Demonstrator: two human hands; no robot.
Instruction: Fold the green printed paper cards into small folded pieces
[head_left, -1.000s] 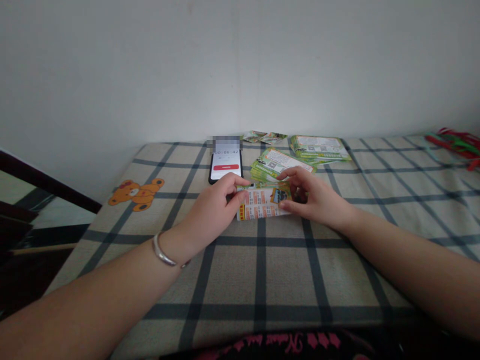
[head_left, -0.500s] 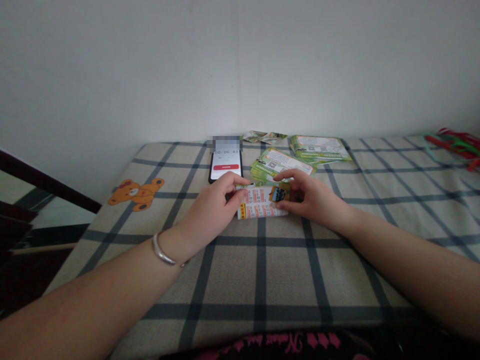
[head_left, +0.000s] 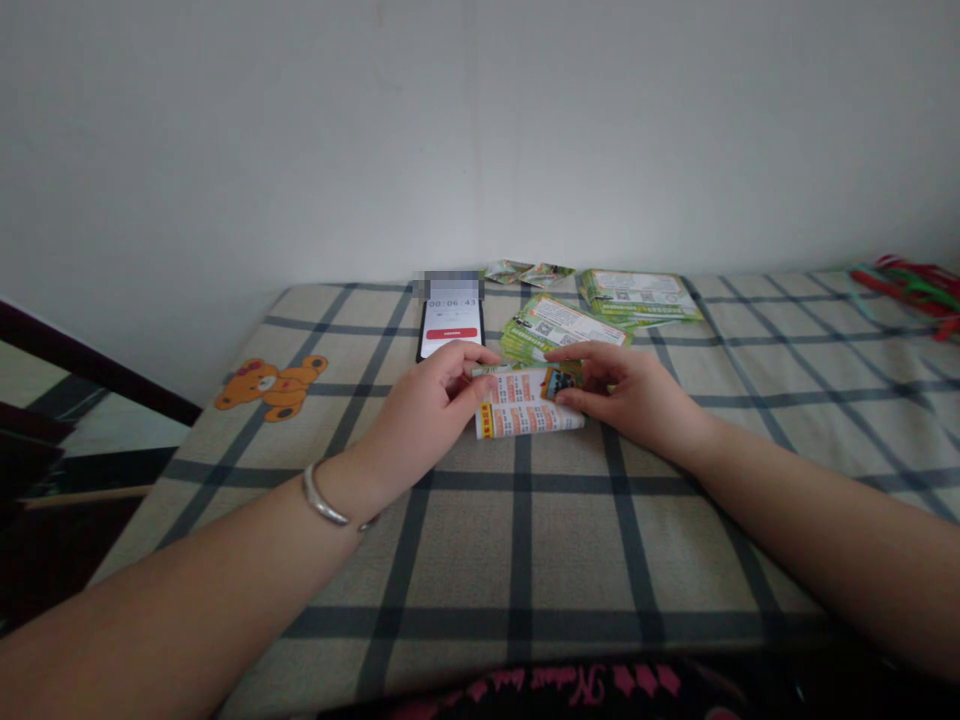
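Note:
A printed leaflet (head_left: 525,403) with orange and white panels lies on the checked cloth (head_left: 570,540), its far edge lifted and partly folded over. My left hand (head_left: 427,405) pinches the leaflet's left far edge with thumb and forefinger; a silver bangle sits on that wrist. My right hand (head_left: 626,392) pinches the right far edge, fingers curled round the fold. Both forearms rest low over the cloth.
A phone (head_left: 450,325) with a lit timer screen lies just beyond my left hand. Two stacks of green leaflets (head_left: 559,325) (head_left: 637,293) and some folded ones (head_left: 529,272) lie near the wall. Red and green strips (head_left: 911,282) lie far right. A bear print (head_left: 271,385) marks the cloth's left edge.
The far edge of the leaflet has been folded further toward me, showing more white underside. Both hands have shifted only slightly.

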